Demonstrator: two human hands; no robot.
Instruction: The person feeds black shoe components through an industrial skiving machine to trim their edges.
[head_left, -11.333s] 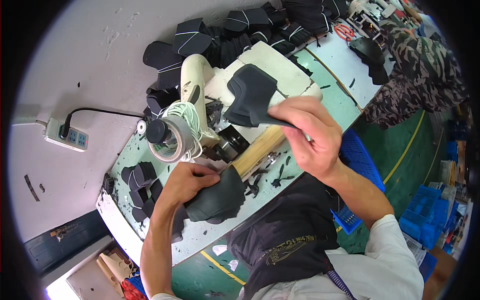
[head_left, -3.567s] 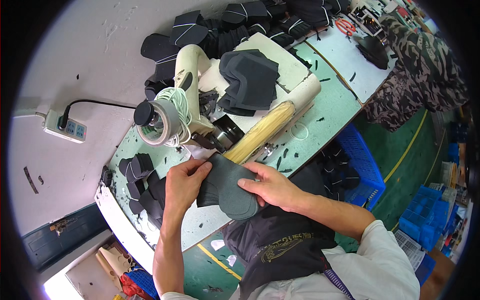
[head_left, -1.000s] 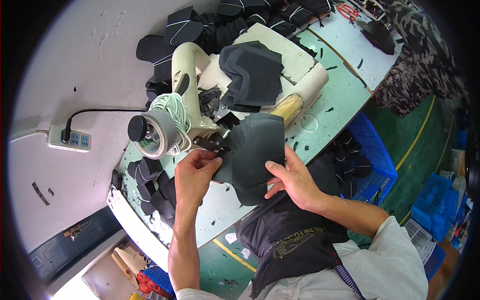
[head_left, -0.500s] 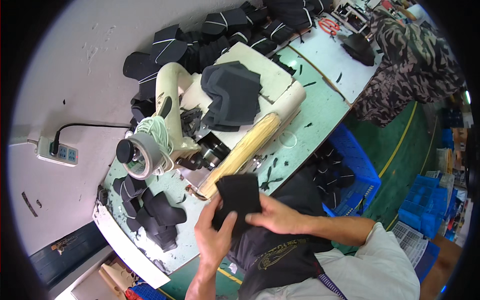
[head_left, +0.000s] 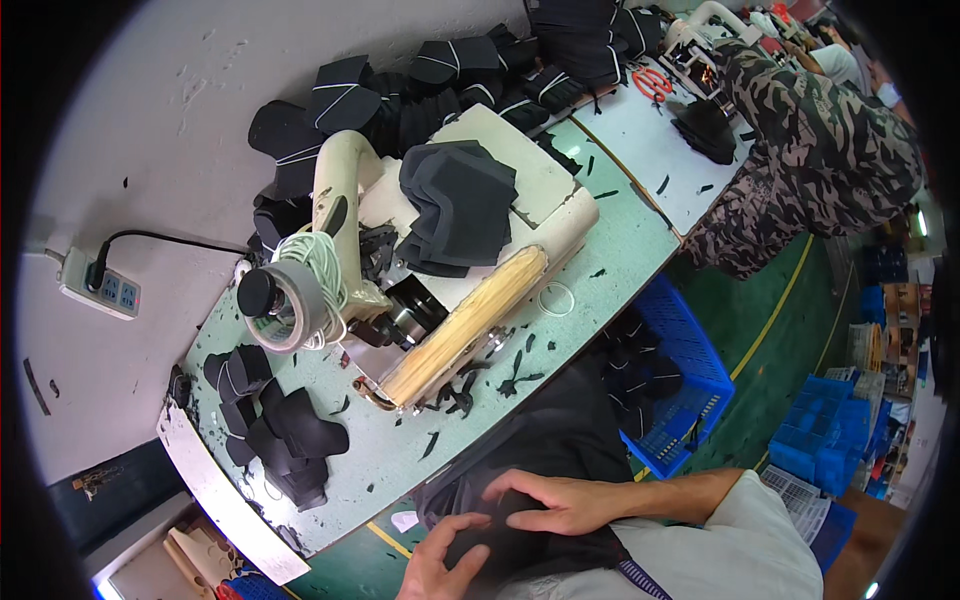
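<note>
A stack of black cut pieces (head_left: 478, 540) is low over my lap, hard to tell from the dark apron behind it. My left hand (head_left: 443, 562) grips its near left side, thumb and fingers on either side. On its right edge is my right hand (head_left: 562, 506), thumb and forefinger closed round the black material. On the bench, a cream sewing-type machine (head_left: 345, 190) carries a loose pile of dark grey curved pieces (head_left: 458, 205) on its bed. A pale yellow padded bar (head_left: 465, 325) runs along the machine's front. Black tied bundles (head_left: 290, 440) lie at the bench's left end.
More tied black bundles (head_left: 450, 65) line the wall. A blue crate (head_left: 705, 400) with black pieces stands right of my lap. Scraps and a white ring (head_left: 556, 299) dot the green bench (head_left: 620, 260). A person in a camouflage garment (head_left: 800, 140) works at far right, near red-handled scissors (head_left: 652, 84).
Both my hands have come down and back from the machine's front edge to my lap with the black stack. The person at the right has shifted slightly.
</note>
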